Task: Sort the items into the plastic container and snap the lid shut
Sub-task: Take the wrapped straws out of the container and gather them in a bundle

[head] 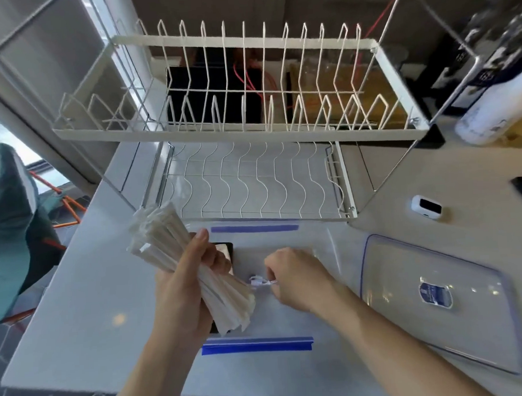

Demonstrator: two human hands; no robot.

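Left hand: fist wrapped round a thick bundle of white paper-wrapped sticks, held tilted above the container.
Right hand: fingertips pinching a small white wrapped item.
Container: clear plastic box with blue clips, on the counter beneath both hands.
Lid: clear, blue-edged, flat to the right, off.

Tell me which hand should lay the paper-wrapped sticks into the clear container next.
Left. The left hand already grips the bundle of sticks right above the clear container. The right hand is pinching a small white tie, so it looks less free.
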